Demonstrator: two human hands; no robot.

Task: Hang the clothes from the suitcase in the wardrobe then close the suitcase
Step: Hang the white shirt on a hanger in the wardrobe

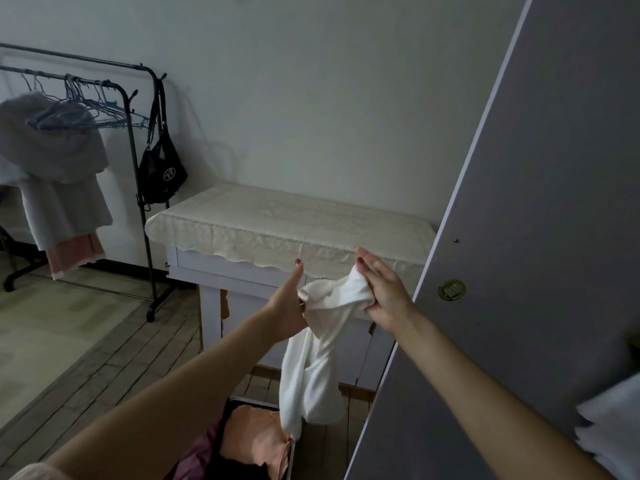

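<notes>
- Both hands, left hand and right hand, grasp the white garment.
- Spread its top edge flat (a hanger likely comes next).

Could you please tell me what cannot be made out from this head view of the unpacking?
- Suitcase: mostly cut off by the bottom edge and covered by the left arm; how many clothes remain is unknown.
- Wardrobe interior: hidden behind its open grey door.
- White garment: bunched between the left hand and right hand, so its type is unclear.
- White item, lower right: blurred and cut off by the frame edge.
</notes>
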